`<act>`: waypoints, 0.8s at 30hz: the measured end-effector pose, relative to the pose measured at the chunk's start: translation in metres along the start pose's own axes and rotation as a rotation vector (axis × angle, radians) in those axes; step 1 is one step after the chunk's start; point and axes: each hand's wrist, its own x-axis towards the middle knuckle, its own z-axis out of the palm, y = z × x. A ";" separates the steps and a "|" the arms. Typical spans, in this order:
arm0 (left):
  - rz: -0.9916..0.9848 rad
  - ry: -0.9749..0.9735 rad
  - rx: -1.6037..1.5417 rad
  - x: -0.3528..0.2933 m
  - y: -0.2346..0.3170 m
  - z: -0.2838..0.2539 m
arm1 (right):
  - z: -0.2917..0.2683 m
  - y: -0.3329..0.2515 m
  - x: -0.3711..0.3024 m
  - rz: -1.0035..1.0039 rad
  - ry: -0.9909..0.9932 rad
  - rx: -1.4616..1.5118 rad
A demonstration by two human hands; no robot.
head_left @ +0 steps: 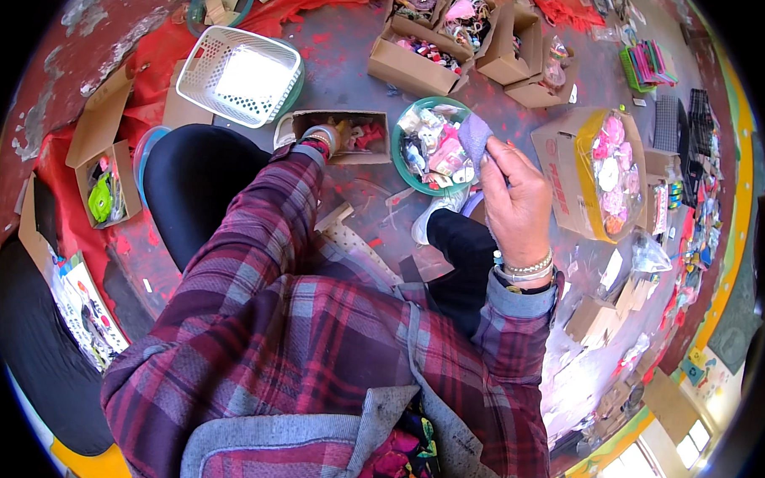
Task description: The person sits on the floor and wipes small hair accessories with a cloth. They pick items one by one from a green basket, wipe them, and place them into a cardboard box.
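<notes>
The right hand (519,197) has fingers clamped on lilac fabric (474,138) near a round green plastic basin (397,148), while the left hand (327,135), fingers too hidden to tell, enters a brown cardboard box (362,159).

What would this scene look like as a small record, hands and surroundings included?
left hand: at an open cardboard box, fingers partly hidden
right hand: pinching a lavender cloth
between hands: green basin full of small mixed items
upper left: white plastic basket
right side: yellow-taped carton holding pink and white items
</notes>
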 end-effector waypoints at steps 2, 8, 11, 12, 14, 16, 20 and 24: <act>0.061 0.022 0.057 0.024 -0.006 0.019 | -0.002 0.003 0.001 0.021 0.013 0.025; 0.071 0.027 0.095 0.032 -0.021 0.029 | -0.023 0.007 0.003 0.205 0.121 0.161; -0.115 -0.019 -0.068 -0.029 0.006 -0.029 | -0.040 0.014 -0.002 0.233 0.265 0.233; -0.211 -0.003 -0.107 -0.047 -0.003 -0.035 | -0.043 0.010 -0.001 0.254 0.286 0.303; -0.368 0.043 -0.227 -0.086 0.010 -0.067 | -0.052 0.013 -0.005 0.347 0.280 0.405; -0.351 0.101 -0.252 -0.114 0.025 -0.088 | -0.055 0.019 -0.007 0.377 0.289 0.524; -0.166 0.233 -0.251 -0.127 0.042 -0.104 | -0.064 0.026 -0.006 0.444 0.349 0.883; -0.038 0.461 -0.258 -0.153 0.080 -0.098 | -0.081 0.052 -0.012 0.415 0.329 1.185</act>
